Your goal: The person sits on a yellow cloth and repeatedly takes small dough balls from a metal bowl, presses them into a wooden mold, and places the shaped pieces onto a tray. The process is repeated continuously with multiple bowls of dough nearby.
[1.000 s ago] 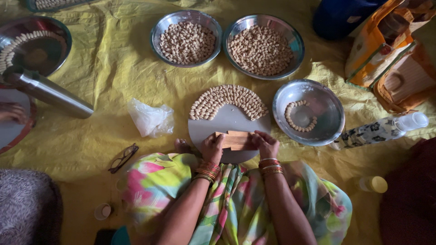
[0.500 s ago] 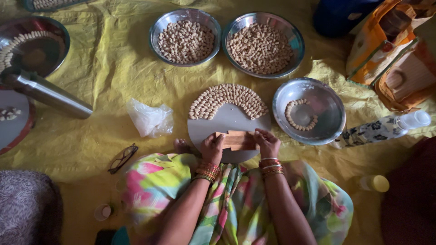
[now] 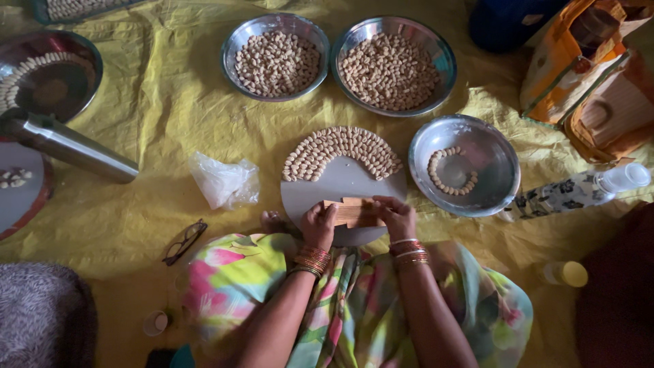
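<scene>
A small ridged wooden block (image 3: 354,212) lies on the near part of a round grey board (image 3: 340,180), which rests on the yellow sheet (image 3: 170,129) covering the floor. The left hand (image 3: 319,225) closes on the block's left end and the right hand (image 3: 396,217) on its right end, fingers folded over its top; both grips are clamped on the block. The block looks stiff, light and dry, unlikely to slip, and its two short ends seem the natural holds.

An arch of pale shaped dough pieces (image 3: 340,150) is laid in tight rows across the far half of the board; they look soft and easily dented.

Just right of the board, a steel bowl (image 3: 477,140) holds a short curl of the same pieces. Farther off, two steel bowls stand side by side, the left one (image 3: 276,58) and the right one (image 3: 394,65), each heaped with such pieces. At far left, a large steel plate (image 3: 48,75) carries a ring of pieces along its rim, with a steel cylinder (image 3: 75,146) lying just nearer.

A crumpled clear plastic bag (image 3: 225,180) and spectacles (image 3: 184,240) lie left of the board; a patterned bottle (image 3: 579,191) lies at right.
</scene>
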